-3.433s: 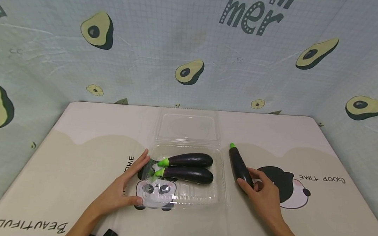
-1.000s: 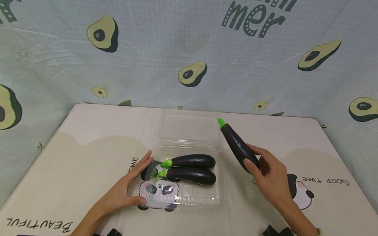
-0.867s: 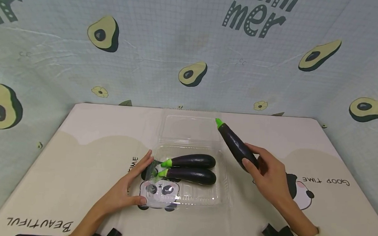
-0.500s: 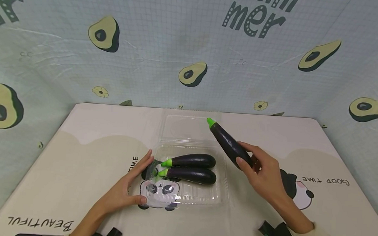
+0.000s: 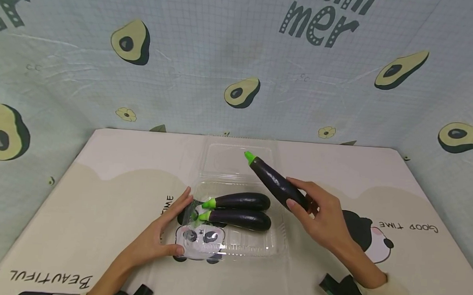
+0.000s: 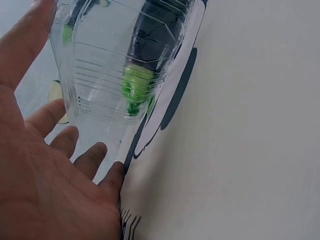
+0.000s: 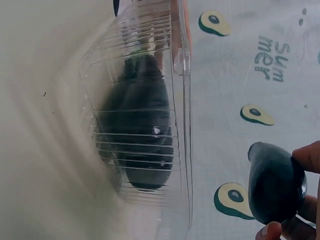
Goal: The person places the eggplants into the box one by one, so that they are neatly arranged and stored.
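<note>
Centrally, a clear, ribbed, rectangular plastic container rests on the cream-and-pink printed counter, its transparent lid extending from the far edge and two glossy, dark-purple, elongated eggplants with bright green caps lying side by side within it, caps toward the left. The right hand grips the thick end of a third glossy, dark-purple, green-capped eggplant between thumb and fingers, aslant above the container's far right part; the left hand, fingers and thumb extended and spread, touches the container's left end.
</note>
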The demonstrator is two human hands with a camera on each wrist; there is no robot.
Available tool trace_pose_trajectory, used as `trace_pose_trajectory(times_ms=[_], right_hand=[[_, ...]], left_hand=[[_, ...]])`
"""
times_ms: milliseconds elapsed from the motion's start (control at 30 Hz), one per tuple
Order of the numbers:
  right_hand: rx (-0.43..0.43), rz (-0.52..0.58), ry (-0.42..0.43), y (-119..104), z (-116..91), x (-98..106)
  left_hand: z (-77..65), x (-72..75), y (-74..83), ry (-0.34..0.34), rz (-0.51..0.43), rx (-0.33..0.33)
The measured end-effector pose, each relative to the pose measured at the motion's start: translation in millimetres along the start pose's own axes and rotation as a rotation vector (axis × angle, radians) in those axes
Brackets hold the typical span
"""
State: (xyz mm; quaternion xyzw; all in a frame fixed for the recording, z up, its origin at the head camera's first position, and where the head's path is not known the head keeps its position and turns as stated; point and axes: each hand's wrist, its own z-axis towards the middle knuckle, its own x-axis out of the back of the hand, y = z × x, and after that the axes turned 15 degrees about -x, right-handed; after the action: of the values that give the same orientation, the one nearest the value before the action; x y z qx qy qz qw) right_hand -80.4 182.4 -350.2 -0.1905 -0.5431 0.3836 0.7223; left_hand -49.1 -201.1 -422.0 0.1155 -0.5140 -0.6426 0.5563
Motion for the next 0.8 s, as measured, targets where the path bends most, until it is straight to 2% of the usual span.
trace_pose_trajectory(times_ms=[433, 800], right_hand=[[0.073, 0.044, -0.120, -5, -2, -13], [0.134, 0.023, -0.236, -3, -8, -25]], left_hand=[[-0.6, 0.5, -0.6, 0.002, -0.015, -0.005], [-0.7, 0.6, -1.1, -0.004, -0.002, 0.000]])
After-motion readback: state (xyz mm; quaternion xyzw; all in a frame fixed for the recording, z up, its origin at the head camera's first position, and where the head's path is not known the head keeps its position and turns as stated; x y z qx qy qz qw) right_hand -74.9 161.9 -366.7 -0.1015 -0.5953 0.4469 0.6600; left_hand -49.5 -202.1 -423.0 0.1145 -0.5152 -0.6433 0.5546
